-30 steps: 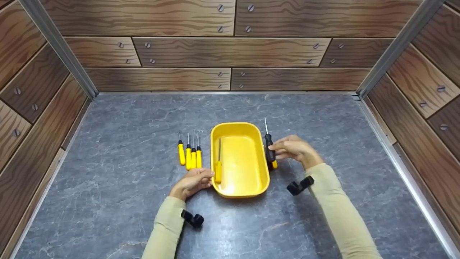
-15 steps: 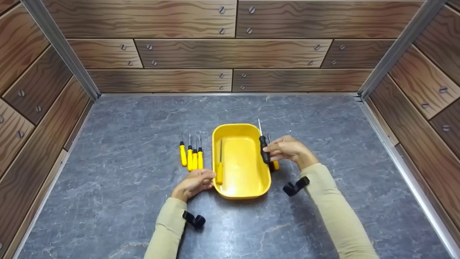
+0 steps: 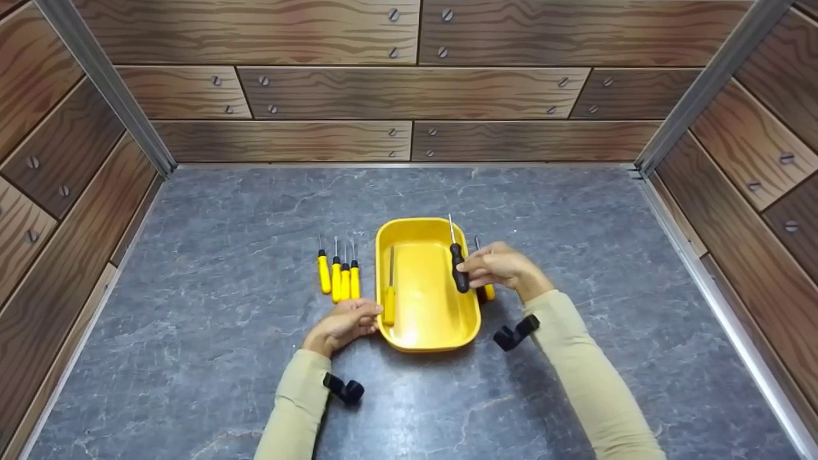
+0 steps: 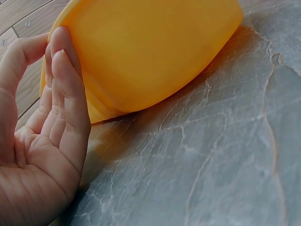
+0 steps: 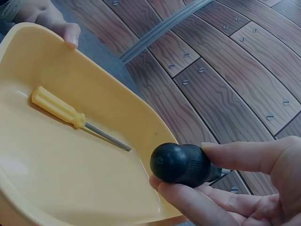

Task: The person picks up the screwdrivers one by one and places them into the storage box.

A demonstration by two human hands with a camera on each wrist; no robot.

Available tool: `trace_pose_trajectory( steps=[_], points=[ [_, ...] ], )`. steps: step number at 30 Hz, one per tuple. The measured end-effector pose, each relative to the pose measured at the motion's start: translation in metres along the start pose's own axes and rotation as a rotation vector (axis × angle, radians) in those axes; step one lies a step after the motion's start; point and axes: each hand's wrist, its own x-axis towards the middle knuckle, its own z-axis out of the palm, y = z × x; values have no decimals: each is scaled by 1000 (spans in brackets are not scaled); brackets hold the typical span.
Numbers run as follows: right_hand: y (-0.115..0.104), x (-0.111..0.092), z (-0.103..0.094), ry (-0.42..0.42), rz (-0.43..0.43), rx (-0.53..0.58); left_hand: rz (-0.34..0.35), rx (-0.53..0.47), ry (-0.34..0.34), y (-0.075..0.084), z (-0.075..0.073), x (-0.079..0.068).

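Note:
A yellow plastic tray (image 3: 427,322) stands in the middle of the tabletop. My left hand (image 3: 344,324) pinches its near left rim, the thumb at the edge and the fingers along the outer wall, as the left wrist view shows. Inside the tray, along its left wall, lies a yellow-handled screwdriver (image 5: 59,108). My right hand (image 3: 501,269) holds a black-handled screwdriver (image 3: 459,268) between thumb and fingers, above the tray's right side, with the shaft pointing away from me. In the right wrist view the rounded butt of that handle faces the camera.
Several yellow screwdrivers with black collars (image 3: 337,278) lie side by side left of the tray. Beyond its right wall, partly hidden by my right hand, is another tool with a yellow handle end (image 3: 490,292). Wood-patterned panels (image 3: 409,92) enclose the grey marbled tabletop (image 3: 211,275).
My right hand has carried the black screwdriver leftward, from beside the tray's right wall to over its inside. The left hand has stayed at the rim.

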Motion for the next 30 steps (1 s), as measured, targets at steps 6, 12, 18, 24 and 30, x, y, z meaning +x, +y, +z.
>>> trace_pose_trajectory(
  steps=[6, 12, 18, 24, 30],
  points=[
    [0, 2, 4, 19, 14, 5, 3, -5, -5, -1, 0, -1],
    [-4, 5, 10, 3, 15, -23, 15, -3, -8, -2, 0, -1],
    [-8, 7, 18, -3, 17, -54, 9, -2, -7, -1, 0, 1],
    [-11, 8, 21, 3, 35, -74, -7, 1, -5, -1, 0, 0],
    [-12, 13, 25, -8, 45, -71, -9, 9, -3, 0, -1, 0]
  ],
)
